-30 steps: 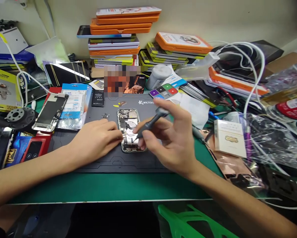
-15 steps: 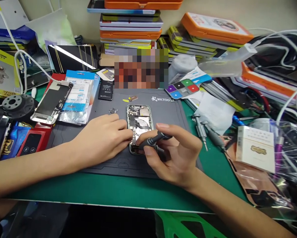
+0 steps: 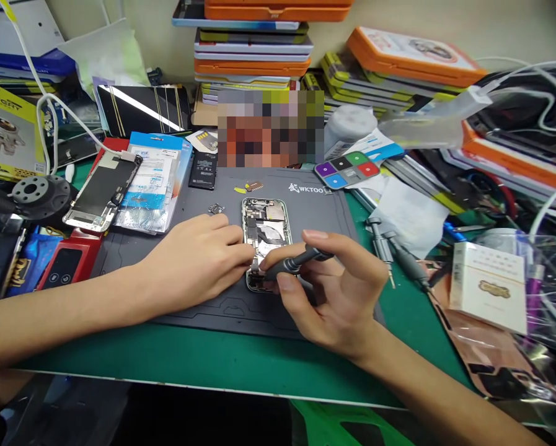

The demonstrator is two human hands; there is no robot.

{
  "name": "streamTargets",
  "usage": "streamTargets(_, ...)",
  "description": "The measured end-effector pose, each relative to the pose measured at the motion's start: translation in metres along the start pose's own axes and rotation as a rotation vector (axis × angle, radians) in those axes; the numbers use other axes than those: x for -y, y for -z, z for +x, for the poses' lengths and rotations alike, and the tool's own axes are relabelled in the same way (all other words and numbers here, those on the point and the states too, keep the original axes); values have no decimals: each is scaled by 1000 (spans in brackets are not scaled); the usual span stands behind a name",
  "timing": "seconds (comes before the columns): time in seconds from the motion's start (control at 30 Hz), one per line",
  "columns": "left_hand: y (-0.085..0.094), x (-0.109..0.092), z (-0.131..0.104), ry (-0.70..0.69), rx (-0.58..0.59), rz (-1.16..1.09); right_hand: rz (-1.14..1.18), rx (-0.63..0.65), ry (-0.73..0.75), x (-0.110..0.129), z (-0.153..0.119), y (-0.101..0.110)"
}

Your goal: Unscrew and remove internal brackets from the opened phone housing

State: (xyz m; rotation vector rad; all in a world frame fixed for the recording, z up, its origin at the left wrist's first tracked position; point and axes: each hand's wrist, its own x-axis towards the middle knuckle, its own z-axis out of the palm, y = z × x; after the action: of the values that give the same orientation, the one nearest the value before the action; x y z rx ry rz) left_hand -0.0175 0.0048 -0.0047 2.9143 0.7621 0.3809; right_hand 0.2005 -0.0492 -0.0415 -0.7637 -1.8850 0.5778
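An opened phone (image 3: 272,230) with its inner parts bare lies on the grey mat (image 3: 231,313). My left hand (image 3: 207,254) is closed at the phone's left edge, its curled fingertips against the lower part. A dark screwdriver (image 3: 296,263) is held in my right hand (image 3: 343,285), tilted, with the index finger over its end cap and the thumb along the grip. It points into the lower part of the phone; its tip is hard to make out behind my fingers. Small loose parts (image 3: 216,209) and a black battery (image 3: 203,170) lie beyond my left hand.
A detached phone screen (image 3: 101,192) rests on the left beside blue-and-white packets (image 3: 150,186). More screwdrivers (image 3: 380,244), a white box (image 3: 489,286) and plastic wrapping crowd the right side. Stacked orange cases (image 3: 252,67) stand behind, and a coloured pad (image 3: 347,169) overlaps the mat's far corner.
The whole view has shifted a little, so everything sits slightly farther right. Both hands keep nearly the same pose at the phone, with the screwdriver still in the right.
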Motion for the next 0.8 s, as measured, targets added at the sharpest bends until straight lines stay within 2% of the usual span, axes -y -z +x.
streamTargets(0.27, 0, 1, 0, -10, -14, 0, -170, -1, 172, -5, 2, 9)
streamTargets(0.4, 2, 2, 0, -18, -15, 12, -101, 113, 201, -5, 3, 10)
streamTargets(0.47, 2, 2, 0, -31, -34, 28, -120, 109, 234, -5, 3, 10)
streamTargets(0.57, 3, 1, 0, -41, -43, 50, -187, 40, 217, -5, 2, 11)
streamTargets(0.7, 3, 0, 0, -28, -22, 30, -148, 54, 185, -5, -1, 11)
streamTargets(0.8, 3, 0, -1, -30, -5, -9, -212, 24, 182, -4, 0, 9)
